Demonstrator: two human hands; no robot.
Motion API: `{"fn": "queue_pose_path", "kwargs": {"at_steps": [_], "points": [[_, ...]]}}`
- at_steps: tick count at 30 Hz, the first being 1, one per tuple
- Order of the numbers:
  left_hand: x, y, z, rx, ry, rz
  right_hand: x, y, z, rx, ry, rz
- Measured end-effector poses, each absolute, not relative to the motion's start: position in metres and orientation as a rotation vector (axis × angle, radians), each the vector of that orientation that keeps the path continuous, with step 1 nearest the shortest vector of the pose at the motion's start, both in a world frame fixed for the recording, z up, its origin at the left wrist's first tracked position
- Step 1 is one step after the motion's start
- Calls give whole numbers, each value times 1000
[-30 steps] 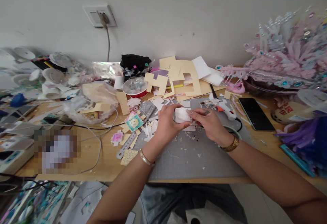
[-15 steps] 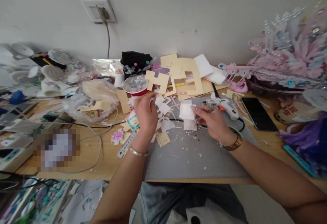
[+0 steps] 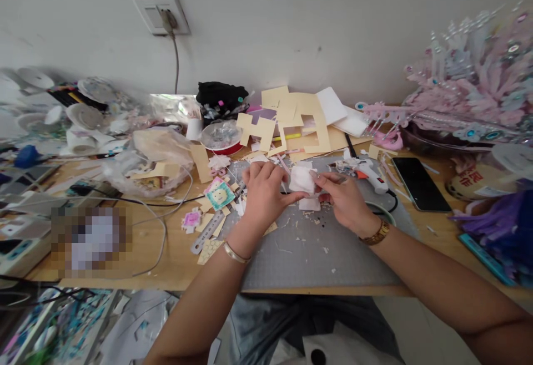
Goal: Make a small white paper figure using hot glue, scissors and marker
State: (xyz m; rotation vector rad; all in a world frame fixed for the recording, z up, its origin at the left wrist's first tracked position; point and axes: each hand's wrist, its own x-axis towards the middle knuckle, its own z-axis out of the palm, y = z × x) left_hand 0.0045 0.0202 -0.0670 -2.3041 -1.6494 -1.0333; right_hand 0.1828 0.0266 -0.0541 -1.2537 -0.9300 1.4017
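My right hand [image 3: 345,198] pinches a small soft white square [image 3: 302,178] by its right edge, between thumb and fingers. It looks like thin fabric or padding; I cannot tell which. A second white piece [image 3: 309,204] shows just below it. My left hand [image 3: 265,190] is at the left of the white square, fingers curved and apart from the outstretched thumb, whose tip reaches the square's lower edge. Left of that hand lie a teal-and-pink decorated square with a face [image 3: 219,193], a small pink piece [image 3: 192,220], a metal ruler [image 3: 206,234] and a patterned tan square [image 3: 209,251].
A grey cutting mat [image 3: 316,262] with scraps lies in front. Behind are cut tan cards [image 3: 289,107] and a red-rimmed bowl [image 3: 222,146]. A white glue gun [image 3: 377,181], a phone [image 3: 421,184] and pink beaded ornaments [image 3: 478,93] are to the right, a plastic bag [image 3: 145,173] left.
My left hand has moved right, from beside the decorated square to the white square, uncovering the decorated square and ruler. My right hand stays nearly in place, still pinching the white square.
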Motion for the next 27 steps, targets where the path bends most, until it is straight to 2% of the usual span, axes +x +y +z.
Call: {"fn": "queue_pose_path", "kwargs": {"at_steps": [11, 16, 22, 27], "points": [[10, 21, -65, -2397, -1706, -1024, 180, 23, -54, -1195, -808, 1560], [-3, 31, -69, -2259, -1705, -1094, 182, 24, -55, -1186, -761, 1585], [-28, 42, -68, -1993, -1948, -1271, 185, 25, -55, -1183, -823, 1535], [-11, 30, -63, -2202, -1702, -1334, 183, 23, -58, -1196, -979, 1393]]}}
